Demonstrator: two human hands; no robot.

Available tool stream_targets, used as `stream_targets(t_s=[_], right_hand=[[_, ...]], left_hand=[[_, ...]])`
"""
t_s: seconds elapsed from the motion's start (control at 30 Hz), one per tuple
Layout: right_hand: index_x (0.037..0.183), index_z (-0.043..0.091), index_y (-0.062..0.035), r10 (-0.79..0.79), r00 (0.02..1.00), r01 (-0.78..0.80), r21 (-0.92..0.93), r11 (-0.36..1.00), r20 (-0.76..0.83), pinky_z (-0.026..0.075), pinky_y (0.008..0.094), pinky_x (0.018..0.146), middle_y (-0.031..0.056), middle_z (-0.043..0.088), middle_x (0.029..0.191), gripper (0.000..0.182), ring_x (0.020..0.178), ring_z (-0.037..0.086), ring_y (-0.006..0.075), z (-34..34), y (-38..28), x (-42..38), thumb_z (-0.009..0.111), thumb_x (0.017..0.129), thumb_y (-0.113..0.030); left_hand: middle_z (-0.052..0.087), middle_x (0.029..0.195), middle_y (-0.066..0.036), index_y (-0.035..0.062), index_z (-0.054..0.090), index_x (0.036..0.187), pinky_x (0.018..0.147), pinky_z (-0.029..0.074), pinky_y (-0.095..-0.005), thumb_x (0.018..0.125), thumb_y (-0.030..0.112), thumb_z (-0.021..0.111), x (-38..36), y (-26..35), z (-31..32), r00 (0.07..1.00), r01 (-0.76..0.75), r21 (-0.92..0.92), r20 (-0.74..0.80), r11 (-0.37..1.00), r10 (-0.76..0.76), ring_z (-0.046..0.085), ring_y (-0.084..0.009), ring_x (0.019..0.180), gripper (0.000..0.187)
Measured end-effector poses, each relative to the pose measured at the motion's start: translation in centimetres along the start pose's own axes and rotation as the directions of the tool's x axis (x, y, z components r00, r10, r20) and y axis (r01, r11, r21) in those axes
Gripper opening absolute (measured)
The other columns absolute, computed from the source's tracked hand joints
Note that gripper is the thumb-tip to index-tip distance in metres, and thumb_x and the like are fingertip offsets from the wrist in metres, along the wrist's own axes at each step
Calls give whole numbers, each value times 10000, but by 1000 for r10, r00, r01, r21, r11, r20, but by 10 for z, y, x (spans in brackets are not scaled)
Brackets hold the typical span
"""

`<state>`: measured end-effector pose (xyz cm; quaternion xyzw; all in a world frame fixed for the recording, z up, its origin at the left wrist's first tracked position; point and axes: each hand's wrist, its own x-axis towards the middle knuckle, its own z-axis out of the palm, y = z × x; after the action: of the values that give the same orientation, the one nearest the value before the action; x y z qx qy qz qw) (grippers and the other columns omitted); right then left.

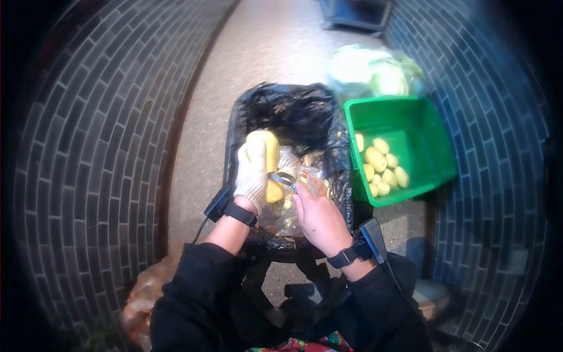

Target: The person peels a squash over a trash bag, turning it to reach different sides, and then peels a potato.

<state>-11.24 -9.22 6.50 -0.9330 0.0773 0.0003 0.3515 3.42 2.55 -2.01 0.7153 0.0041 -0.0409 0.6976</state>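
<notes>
At frame centre, a potato (pixel 274 191) is gripped by the gloved left hand (pixel 252 167), a peeler (pixel 284 178) by the right hand (pixel 321 218), above a black-lined bin (pixel 296 97). Peeled potatoes (pixel 376 158) are noted in a green crate (pixel 431 170), right.
</notes>
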Motion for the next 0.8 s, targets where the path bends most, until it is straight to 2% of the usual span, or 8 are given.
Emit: stream_targets(t_s=[0.1,0.13,0.2,0.27,0.37,0.5,0.6,0.8], right_hand=[[1106,594,-40,-79,996,79,6,997,48,521,524,653,235,651,735,221,712,653,437,-3,12,-6,512,1003,-218],[1097,601,-47,-142,986,143,-3,990,89,517,526,650,240,647,731,218,712,652,435,-1,16,-9,515,1004,-224],[1088,601,-47,-127,989,126,21,992,76,514,525,654,245,645,739,215,721,650,436,5,18,-11,518,1003,-227],[1079,602,-47,-108,992,105,46,993,70,511,524,658,249,643,747,213,730,649,437,6,18,-10,521,1003,-229],[1156,595,-36,1,995,6,78,997,-96,508,501,667,256,647,799,255,771,648,442,-10,19,4,530,1007,-233],[1221,586,-48,-60,965,116,211,971,-254,505,506,723,252,660,874,290,811,644,429,-15,19,11,527,1000,-226],[1229,587,-42,-13,978,56,205,977,-208,504,505,725,255,657,863,298,815,642,432,-18,16,12,524,997,-218],[1250,581,-24,-57,962,84,93,992,-268,516,501,725,250,659,846,321,823,653,415,-15,10,11,518,985,-195]], left_hand=[[591,1131,-117,96,513,1260,645,561,-363,1016,561,453,8,2,-11,988,95,-20,-116,995,-97,629,-204,815,528],[593,1170,-152,30,491,1279,788,548,-371,994,580,483,13,21,-14,963,221,-166,-121,961,-243,639,-239,963,620],[615,1097,-151,39,545,1216,745,564,-389,993,588,468,35,32,-36,933,349,-439,78,828,-352,651,-252,897,597],[633,1035,-147,47,572,1206,710,572,-394,980,578,500,39,33,-42,946,316,-443,77,839,-315,651,-252,834,582],[629,931,-79,91,596,1172,678,564,-384,940,576,565,16,63,-26,878,479,-662,357,576,-320,634,-235,761,539],[673,995,-79,109,609,1220,682,571,-364,930,484,644,-2,64,-15,852,517,-564,408,644,-327,655,-225,792,475],[676,985,-69,122,615,1235,675,570,-337,926,507,648,-1,55,-18,816,539,-417,474,732,-331,655,-204,790,495],[665,979,-44,100,605,1248,703,549,-303,1030,476,490,-5,29,0,909,350,-394,362,850,-207,640,-167,815,450]])
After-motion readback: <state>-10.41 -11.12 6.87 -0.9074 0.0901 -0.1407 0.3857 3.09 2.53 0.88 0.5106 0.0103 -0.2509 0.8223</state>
